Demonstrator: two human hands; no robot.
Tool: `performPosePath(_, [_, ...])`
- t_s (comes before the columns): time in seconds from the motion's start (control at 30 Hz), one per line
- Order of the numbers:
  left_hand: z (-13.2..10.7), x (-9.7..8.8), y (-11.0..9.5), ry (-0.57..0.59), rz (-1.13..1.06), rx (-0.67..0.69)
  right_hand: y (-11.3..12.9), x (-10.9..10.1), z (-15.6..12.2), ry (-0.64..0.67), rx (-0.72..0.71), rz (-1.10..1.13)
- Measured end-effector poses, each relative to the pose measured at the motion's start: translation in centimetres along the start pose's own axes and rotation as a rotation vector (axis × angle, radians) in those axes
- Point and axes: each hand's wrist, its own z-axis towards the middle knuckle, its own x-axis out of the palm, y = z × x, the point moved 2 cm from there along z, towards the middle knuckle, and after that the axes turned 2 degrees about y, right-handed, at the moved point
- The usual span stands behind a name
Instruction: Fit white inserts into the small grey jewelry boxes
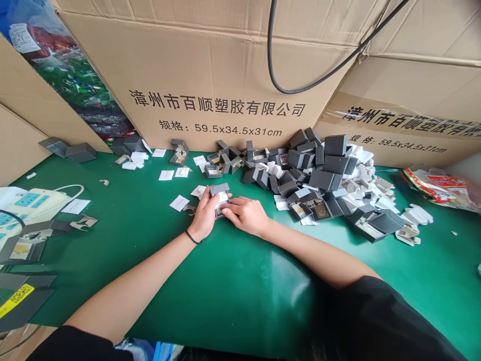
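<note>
Both hands meet at the middle of the green table (233, 281) around one small grey hinged box (220, 189) with a white insert. My left hand (205, 213) wraps the box from the left, a black band on its wrist. My right hand (244, 213) presses its fingers onto the white insert at the box's front. To the right lies a heap of the same grey boxes (323, 170), mixed with white cards and inserts. A few open boxes (221, 163) sit just beyond my hands.
Large cardboard cartons (210, 75) wall off the back, with a black cable (278, 85) hanging in front. A white power strip (26, 205) and flat grey packets lie at the left edge. Loose white cards (179, 202) dot the mat. A red printed bag (436, 185) lies far right.
</note>
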Motion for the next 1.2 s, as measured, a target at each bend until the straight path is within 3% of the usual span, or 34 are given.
performPosePath(0.3, [-0.1,0.0,0.1,0.005,0.049,0.044,-0.7,-0.3,-0.2,0.075,-0.112,-0.03])
performPosePath(0.5, [-0.5,0.3,0.3,0.0,0.049,0.123,-0.6,-1.4,0.2,0.148,-0.09,0.042])
performPosePath(0.6, [-0.4,0.2,-1.3,-0.056,-0.056,0.141,-0.6,-2.3,0.6,0.098,-0.124,0.143])
performPosePath(0.7, [-0.1,-1.7,-4.3,-0.17,-0.121,0.218,-0.9,-3.2,1.2,0.004,-0.088,0.227])
performPosePath(0.8, [0.1,-4.3,-7.3,-0.241,-0.187,0.294,-1.2,-3.3,1.9,0.002,0.019,0.147])
performPosePath(0.87, [0.0,-5.2,-8.1,-0.267,-0.24,0.288,-1.2,-3.0,2.4,0.066,0.044,0.015])
performPosePath(0.93, [-0.2,-4.8,-7.6,-0.232,-0.276,0.21,-1.0,-2.6,2.7,0.154,0.048,-0.106])
performPosePath(1.07, [-1.1,-1.6,-4.2,-0.025,-0.296,-0.035,-0.8,-1.6,2.1,0.255,0.134,-0.112])
performPosePath(1.13, [-1.5,-0.4,-2.5,0.038,-0.322,-0.114,-0.8,-1.0,1.1,0.202,0.196,-0.021])
performPosePath(1.2, [-1.6,-0.1,-1.5,0.057,-0.344,-0.146,-0.8,-0.5,0.0,0.066,0.249,0.116])
